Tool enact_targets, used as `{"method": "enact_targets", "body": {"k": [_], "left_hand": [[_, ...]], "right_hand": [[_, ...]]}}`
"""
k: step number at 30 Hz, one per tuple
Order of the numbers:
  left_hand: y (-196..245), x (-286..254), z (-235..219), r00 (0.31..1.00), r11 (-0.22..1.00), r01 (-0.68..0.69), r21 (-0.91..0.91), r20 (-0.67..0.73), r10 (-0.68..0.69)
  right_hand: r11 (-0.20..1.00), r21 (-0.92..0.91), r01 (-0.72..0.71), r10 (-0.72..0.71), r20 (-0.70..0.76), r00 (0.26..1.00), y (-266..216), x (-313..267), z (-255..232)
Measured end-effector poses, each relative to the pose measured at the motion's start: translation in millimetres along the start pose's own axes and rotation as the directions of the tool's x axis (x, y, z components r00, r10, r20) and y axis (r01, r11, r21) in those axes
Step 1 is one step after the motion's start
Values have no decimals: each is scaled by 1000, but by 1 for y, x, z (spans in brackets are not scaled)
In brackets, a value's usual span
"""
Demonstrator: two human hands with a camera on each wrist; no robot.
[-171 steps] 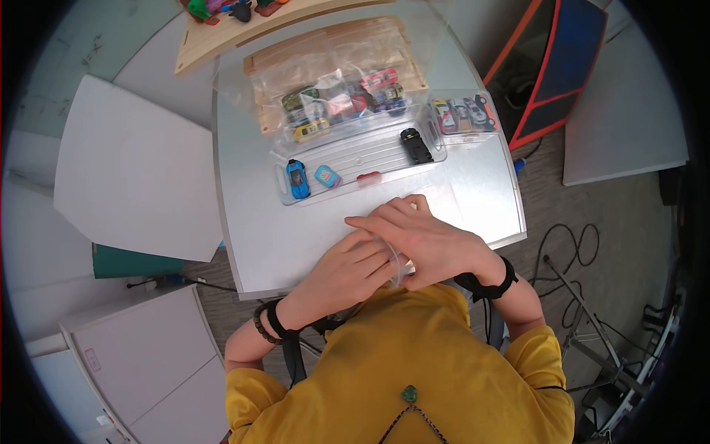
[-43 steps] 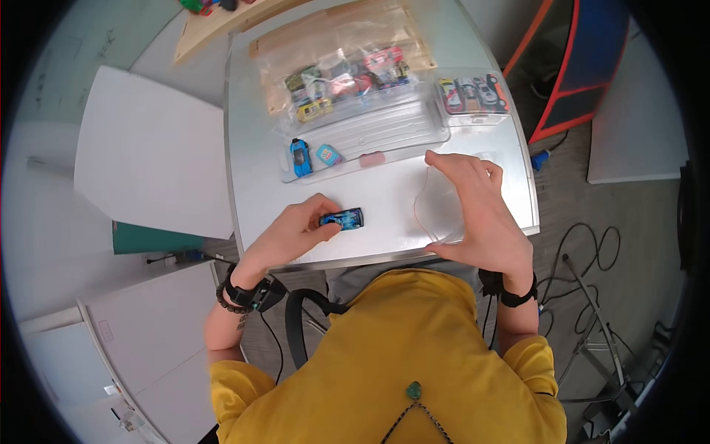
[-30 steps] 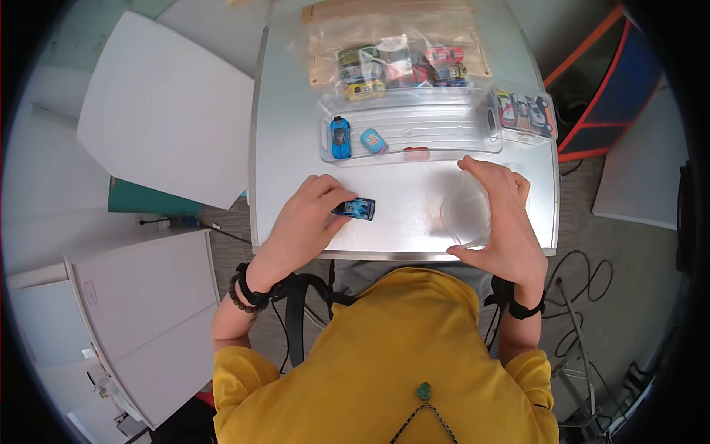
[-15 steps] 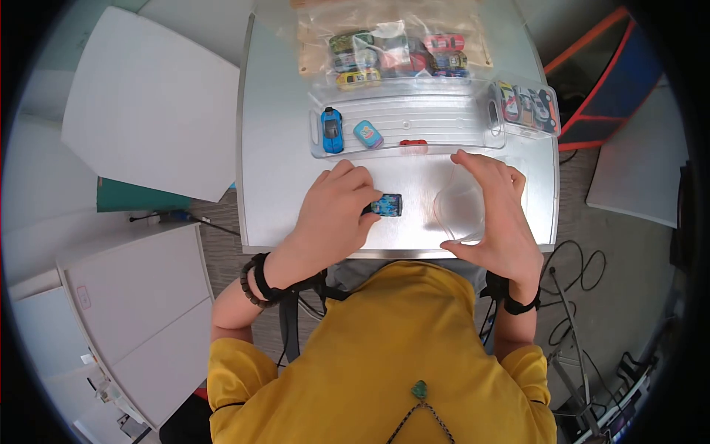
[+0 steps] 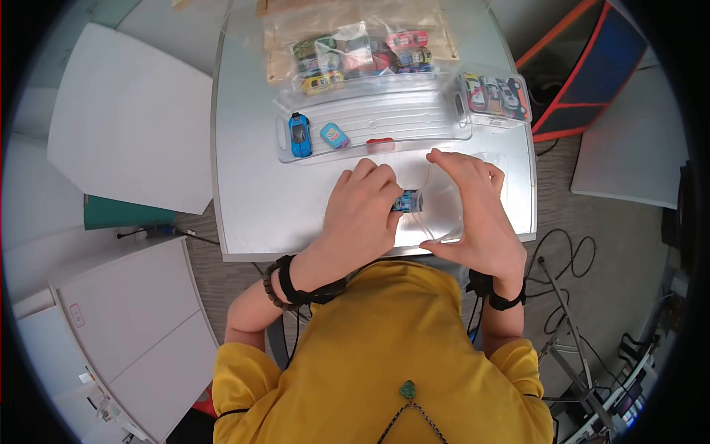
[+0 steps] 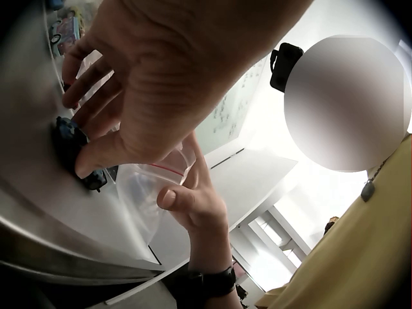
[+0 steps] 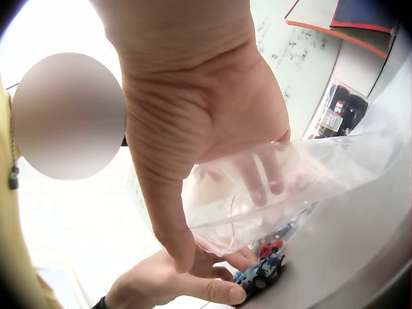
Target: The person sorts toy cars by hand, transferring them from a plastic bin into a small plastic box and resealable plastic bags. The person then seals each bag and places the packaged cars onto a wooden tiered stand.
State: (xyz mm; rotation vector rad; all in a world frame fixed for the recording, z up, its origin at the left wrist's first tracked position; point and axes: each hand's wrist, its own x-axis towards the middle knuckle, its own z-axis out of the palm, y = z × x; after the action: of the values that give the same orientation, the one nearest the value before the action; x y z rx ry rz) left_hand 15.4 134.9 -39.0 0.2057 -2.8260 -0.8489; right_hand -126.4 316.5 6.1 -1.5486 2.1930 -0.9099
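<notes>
My left hand (image 5: 362, 211) pinches a dark blue patterned toy car (image 5: 411, 200) by its rear end, thumb on one side and fingertips on the other. The car's front reaches to the red-lined mouth of a clear zip bag (image 5: 442, 211), low over the table. My right hand (image 5: 481, 211) curves round that bag and holds its mouth spread wide between thumb and fingers. Through the plastic in the right wrist view, several fingers show behind the bag (image 7: 328, 158). The hand hides part of the toy car (image 6: 71, 148) in the left wrist view.
Beyond the hands lies a clear ribbed tray (image 5: 414, 118) with a bright blue toy car (image 5: 300, 137), a light blue rounded piece (image 5: 335, 135) and a small red toy (image 5: 381, 145). Behind it is a bag of toy cars (image 5: 322, 82); a clear box (image 5: 494, 103) of cars stands right.
The dark car lay at the tray's right end at first; now it is in my left hand, which has moved right to the bag's mouth. My right hand has spread the bag and keeps it there.
</notes>
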Motion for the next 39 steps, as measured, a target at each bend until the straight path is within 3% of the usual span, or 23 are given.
{"method": "enact_targets", "body": {"k": [10,12,16,18,22,24,25,27,33,34,37,39], "left_hand": [[-4,-11,-40,993,988,-57,-141,-113,41],[-4,-16,-53,990,964,134,-229,66,-122],[-15,-23,-66,965,891,244,-383,183,-186],[-23,-29,-65,954,745,299,-596,205,-219],[-35,-38,-54,972,633,234,-738,179,-151],[-37,-41,-45,971,405,225,-886,167,-173],[-37,-41,-44,971,403,223,-888,164,-176],[-35,-37,-41,915,284,341,-896,246,-321],[-22,-19,-34,895,124,352,-928,294,-336],[-22,-18,-28,895,123,349,-929,292,-336],[-19,-16,-14,931,331,299,-895,198,-307],[-17,-15,-14,917,357,342,-869,226,-329]], "right_hand": [[1000,-13,-13,13,-14,1000,-2,-1,-5],[1000,-16,-4,4,-15,1000,-3,0,-5],[1000,-7,18,-18,-5,1000,-5,4,-1],[1000,-2,13,-13,7,1000,-6,6,1],[1000,12,19,-19,28,999,-7,11,7],[1000,3,22,-22,34,999,-9,14,9],[1000,-6,24,-24,36,999,-10,15,10],[999,-20,27,-26,44,999,-12,16,13],[996,-64,56,-51,79,996,-19,22,25],[996,-69,62,-56,78,995,-20,22,27],[994,-74,81,-77,54,996,-19,23,36],[994,-79,73,-68,65,996,-18,24,39]]}}
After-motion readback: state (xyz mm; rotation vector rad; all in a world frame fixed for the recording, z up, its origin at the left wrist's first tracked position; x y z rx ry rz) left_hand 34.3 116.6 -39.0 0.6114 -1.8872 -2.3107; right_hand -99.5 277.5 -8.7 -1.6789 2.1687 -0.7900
